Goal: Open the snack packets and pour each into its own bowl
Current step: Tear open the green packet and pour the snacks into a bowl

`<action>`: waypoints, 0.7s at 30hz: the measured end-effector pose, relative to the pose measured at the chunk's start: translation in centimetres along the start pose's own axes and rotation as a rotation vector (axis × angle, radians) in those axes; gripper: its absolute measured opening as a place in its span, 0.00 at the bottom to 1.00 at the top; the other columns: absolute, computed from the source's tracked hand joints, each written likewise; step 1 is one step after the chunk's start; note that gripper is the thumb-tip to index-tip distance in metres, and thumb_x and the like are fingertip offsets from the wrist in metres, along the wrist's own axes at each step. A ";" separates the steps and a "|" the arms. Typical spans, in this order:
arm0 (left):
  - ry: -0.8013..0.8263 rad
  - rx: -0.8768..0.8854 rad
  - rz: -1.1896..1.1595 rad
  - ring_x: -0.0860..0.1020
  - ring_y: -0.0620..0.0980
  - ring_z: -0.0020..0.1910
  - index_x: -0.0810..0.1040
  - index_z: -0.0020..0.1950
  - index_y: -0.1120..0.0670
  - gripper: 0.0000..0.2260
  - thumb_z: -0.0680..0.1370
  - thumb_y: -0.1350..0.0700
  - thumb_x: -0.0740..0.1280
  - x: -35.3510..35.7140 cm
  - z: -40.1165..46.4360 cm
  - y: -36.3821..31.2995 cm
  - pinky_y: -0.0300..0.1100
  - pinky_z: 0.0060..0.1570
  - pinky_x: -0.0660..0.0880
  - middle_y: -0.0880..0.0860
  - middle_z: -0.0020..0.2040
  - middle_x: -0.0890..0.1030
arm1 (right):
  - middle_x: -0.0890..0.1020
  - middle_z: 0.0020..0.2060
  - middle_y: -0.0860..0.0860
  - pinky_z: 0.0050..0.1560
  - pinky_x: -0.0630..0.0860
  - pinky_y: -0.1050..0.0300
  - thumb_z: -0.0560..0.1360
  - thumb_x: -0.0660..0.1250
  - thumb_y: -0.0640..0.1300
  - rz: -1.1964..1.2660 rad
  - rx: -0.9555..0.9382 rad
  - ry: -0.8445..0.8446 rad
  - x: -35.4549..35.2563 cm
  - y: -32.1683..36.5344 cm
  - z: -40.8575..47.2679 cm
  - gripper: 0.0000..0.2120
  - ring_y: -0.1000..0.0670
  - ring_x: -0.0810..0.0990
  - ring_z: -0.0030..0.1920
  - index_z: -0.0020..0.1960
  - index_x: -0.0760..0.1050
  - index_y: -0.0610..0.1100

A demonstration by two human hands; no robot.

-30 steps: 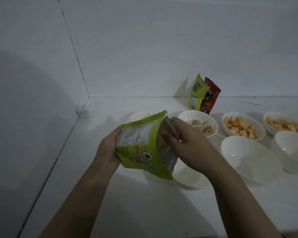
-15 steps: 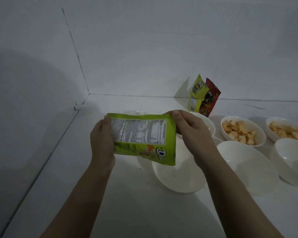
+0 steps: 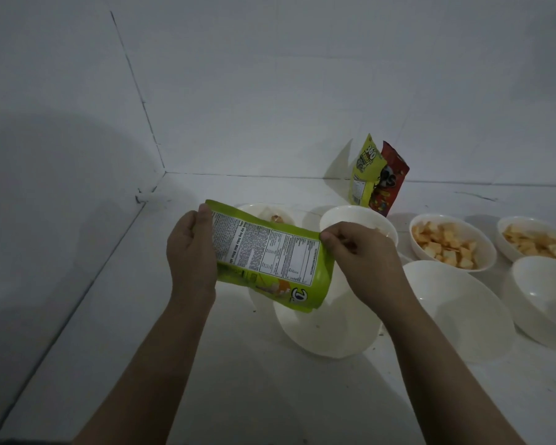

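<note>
I hold a green snack packet (image 3: 270,258) sideways in the air, its nutrition label facing me. My left hand (image 3: 191,248) grips its left end. My right hand (image 3: 363,258) pinches its upper right corner. The packet's lower right corner hangs over an empty white bowl (image 3: 331,329) on the white surface. Whether the packet is torn open I cannot tell.
Two more packets, a yellow-green one (image 3: 365,171) and a red one (image 3: 390,181), lean on the back wall. Behind my hands sit two bowls (image 3: 264,211) (image 3: 350,215). Two bowls of orange snack pieces (image 3: 451,242) (image 3: 540,240) and two empty bowls (image 3: 456,306) (image 3: 546,293) sit at the right.
The packet has been turned from tilted and half-edge-on to flat with its label toward me, and lifted. My right hand moved from its mouth to its upper right corner.
</note>
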State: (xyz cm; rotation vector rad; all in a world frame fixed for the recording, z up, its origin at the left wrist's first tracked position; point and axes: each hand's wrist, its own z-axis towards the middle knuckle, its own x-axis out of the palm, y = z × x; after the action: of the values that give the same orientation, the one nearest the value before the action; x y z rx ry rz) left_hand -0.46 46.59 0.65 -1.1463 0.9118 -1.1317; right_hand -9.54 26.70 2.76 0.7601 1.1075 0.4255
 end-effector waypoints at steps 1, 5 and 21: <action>0.000 0.009 0.008 0.66 0.43 0.29 0.67 0.32 0.50 0.18 0.82 0.48 0.60 0.0 0.1 -0.1 0.39 0.31 0.63 0.45 0.29 0.67 | 0.83 0.38 0.58 0.44 0.71 0.69 0.80 0.65 0.47 0.001 -0.004 -0.001 0.0 0.0 -0.1 0.10 0.60 0.79 0.43 0.44 0.82 0.48; 0.005 0.042 0.012 0.66 0.46 0.31 0.67 0.34 0.53 0.18 0.82 0.48 0.60 0.0 0.1 -0.5 0.40 0.32 0.63 0.48 0.31 0.68 | 0.83 0.39 0.58 0.44 0.70 0.69 0.79 0.65 0.48 -0.003 -0.012 -0.022 -0.1 0.1 -0.3 0.09 0.60 0.78 0.43 0.44 0.82 0.48; 0.011 0.083 0.055 0.70 0.47 0.32 0.69 0.35 0.54 0.18 0.82 0.48 0.59 -0.7 -0.2 -1.3 0.40 0.32 0.66 0.50 0.32 0.71 | 0.80 0.38 0.60 0.40 0.64 0.75 0.79 0.66 0.48 -0.034 -0.022 -0.028 -0.1 0.3 -0.5 0.09 0.62 0.75 0.41 0.47 0.84 0.48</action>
State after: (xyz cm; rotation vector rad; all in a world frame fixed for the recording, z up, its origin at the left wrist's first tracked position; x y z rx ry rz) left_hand -1.03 47.16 1.87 -1.0420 0.8916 -1.1219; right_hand -10.02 27.07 2.92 0.7250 1.0866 0.3970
